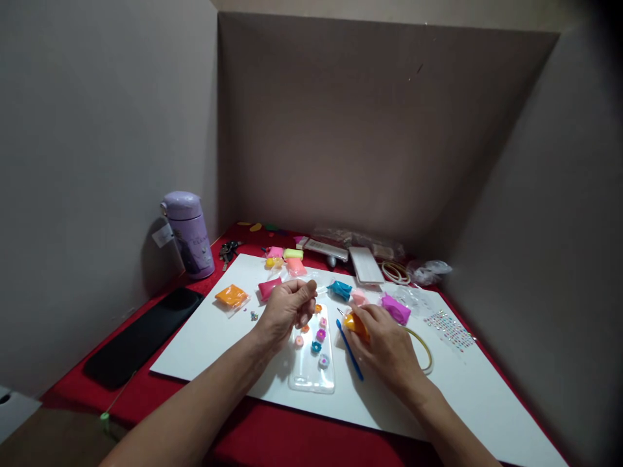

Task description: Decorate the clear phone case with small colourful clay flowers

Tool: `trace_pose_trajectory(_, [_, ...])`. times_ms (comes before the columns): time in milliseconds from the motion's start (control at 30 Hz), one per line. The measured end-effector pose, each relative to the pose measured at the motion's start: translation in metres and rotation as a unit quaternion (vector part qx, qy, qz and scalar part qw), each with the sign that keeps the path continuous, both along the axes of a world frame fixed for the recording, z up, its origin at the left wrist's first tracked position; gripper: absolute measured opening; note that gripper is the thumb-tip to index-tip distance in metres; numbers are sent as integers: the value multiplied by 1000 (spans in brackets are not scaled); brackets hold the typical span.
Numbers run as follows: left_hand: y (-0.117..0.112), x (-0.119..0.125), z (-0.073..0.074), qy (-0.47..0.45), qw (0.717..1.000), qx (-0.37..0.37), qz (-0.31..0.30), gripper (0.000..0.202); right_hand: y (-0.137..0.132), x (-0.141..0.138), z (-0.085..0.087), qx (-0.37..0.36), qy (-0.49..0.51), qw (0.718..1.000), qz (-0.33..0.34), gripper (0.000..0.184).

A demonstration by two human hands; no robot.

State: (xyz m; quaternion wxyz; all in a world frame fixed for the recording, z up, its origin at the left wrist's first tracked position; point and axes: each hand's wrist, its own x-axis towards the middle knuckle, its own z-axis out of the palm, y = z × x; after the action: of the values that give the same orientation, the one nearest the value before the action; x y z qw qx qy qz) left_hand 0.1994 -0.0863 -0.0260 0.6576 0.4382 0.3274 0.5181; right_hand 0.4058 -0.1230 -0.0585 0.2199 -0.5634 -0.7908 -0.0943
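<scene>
An orange packet [232, 296] lies left of the left hand [287, 306], whose fingers are curled closed, their catch too small to tell. A clear phone case [311, 375] lies between the hands. The right hand [387, 344] grips an orange clay lump [357, 324], a blue stick [351, 353] just beside it.

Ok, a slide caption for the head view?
Left hand, pinched shut, by a clear phone case dotted with clay flowers; right hand holds orange clay.
</scene>
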Motion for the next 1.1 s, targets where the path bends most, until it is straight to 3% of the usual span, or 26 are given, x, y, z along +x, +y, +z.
trace_pose_trajectory(433, [0,0,5,-14,998,19,61,34,1,3,-7,-13,-10,1000,3,23])
trace_pose_trajectory(800, [-2,2,5,19,1000,7,20,41,-1,1,0,14,47,998,37,34])
trace_pose_trajectory(967, [-4,3,-1,57,998,8,-33,33,-5,-3,6,24,108,990,85,42])
trace_pose_trajectory(1100, [-9,5,2,102,994,28,-36,19,-8,-5,10,26,166,977,134,45])
